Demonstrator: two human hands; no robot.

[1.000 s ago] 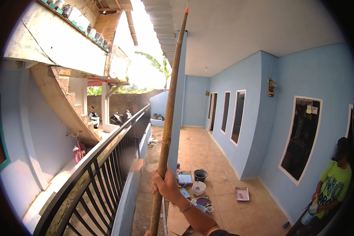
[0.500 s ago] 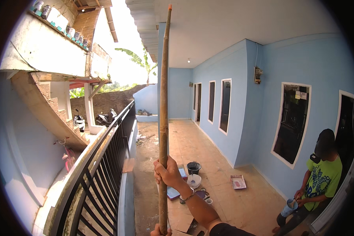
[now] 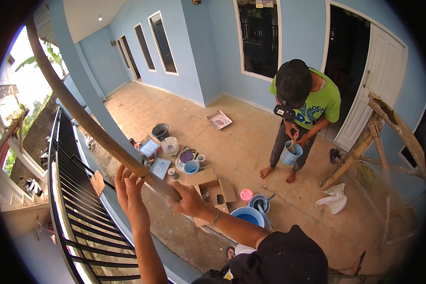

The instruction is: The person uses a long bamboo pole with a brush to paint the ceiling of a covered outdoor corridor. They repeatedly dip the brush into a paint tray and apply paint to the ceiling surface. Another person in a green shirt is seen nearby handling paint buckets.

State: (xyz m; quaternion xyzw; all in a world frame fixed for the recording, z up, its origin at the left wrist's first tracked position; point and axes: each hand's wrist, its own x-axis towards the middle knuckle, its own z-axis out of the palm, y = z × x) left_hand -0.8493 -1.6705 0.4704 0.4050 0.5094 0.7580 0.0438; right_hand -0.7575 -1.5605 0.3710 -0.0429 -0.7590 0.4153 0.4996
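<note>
A long brown bamboo pole [image 3: 104, 142] slants from my hands up to the upper left, its far end cut off by the dark rim of the picture. My right hand [image 3: 188, 199], with a bracelet at the wrist, is closed around its lower end. Slightly farther up, my left hand [image 3: 130, 191] reaches to the pole with fingers stretched out, their tips against it. Below my right hand lies an open cardboard box [image 3: 227, 189]. A blue basin [image 3: 246, 215] stands beyond my right forearm.
A person in a green shirt [image 3: 324, 102] holds a blue bucket [image 3: 291, 154] with a stick-like tool. Buckets and trays stand around a purple lid [image 3: 186, 156]. A black railing [image 3: 80, 208] runs along the left. Wooden poles [image 3: 378, 137] lean at right, near a white cloth [image 3: 333, 199].
The pole has gone from upright to slanting up-left. My left hand has come up into view, and my right hand is now at the pole's lower end. The view has turned right and down.
</note>
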